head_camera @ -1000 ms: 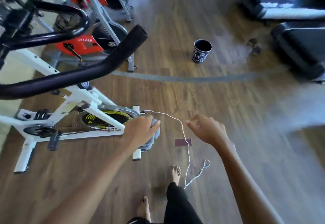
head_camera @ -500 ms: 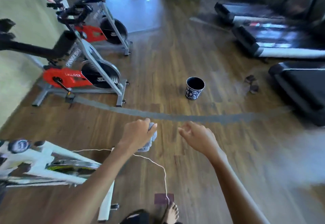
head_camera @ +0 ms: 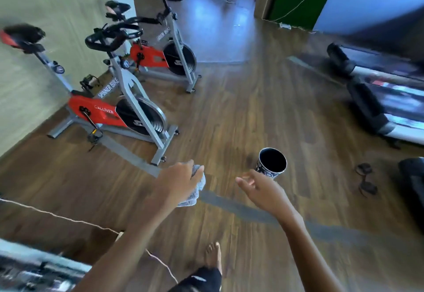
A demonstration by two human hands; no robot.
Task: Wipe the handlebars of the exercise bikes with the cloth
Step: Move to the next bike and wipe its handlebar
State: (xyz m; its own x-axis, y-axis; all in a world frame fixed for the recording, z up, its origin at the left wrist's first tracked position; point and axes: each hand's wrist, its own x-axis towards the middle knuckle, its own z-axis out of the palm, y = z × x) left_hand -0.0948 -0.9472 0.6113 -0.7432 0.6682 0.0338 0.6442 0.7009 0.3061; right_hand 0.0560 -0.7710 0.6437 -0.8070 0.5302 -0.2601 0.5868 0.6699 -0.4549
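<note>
A brown wooden floor (head_camera: pixel 241 112) fills most of the view. On the far right, long dark treadmills (head_camera: pixel 380 99) are seen, blurred. On the left, by the wall, two exercise bikes are lined up. The near bike (head_camera: pixel 119 112) has a red side and a gray frame, and its black handlebars (head_camera: pixel 112 37) are up high, well apart from both hands. The far bike (head_camera: pixel 167 55) is parked just behind it, also red and gray. At the near left edge, a blurry white bike part (head_camera: pixel 34 266) is seen, with a thin white cord (head_camera: pixel 68 219) stretched above the floor beside it.

A dark cup (head_camera: pixel 271 162) is set upright on the floor, just past the right hand. A gray strip (head_camera: pixel 241 210) is laid across the floor under the arms.

The left hand (head_camera: pixel 177 182) is held out in the middle, with its fingers (head_camera: pixel 195 172) curled tight around the gray cloth (head_camera: pixel 193 192). The cloth is bunched up and hangs down from the fist. The right hand (head_camera: pixel 261 188) is held out nearby, holding nothing, its fingers loosely spread. A bare foot (head_camera: pixel 213 256) is seen at the bottom.
</note>
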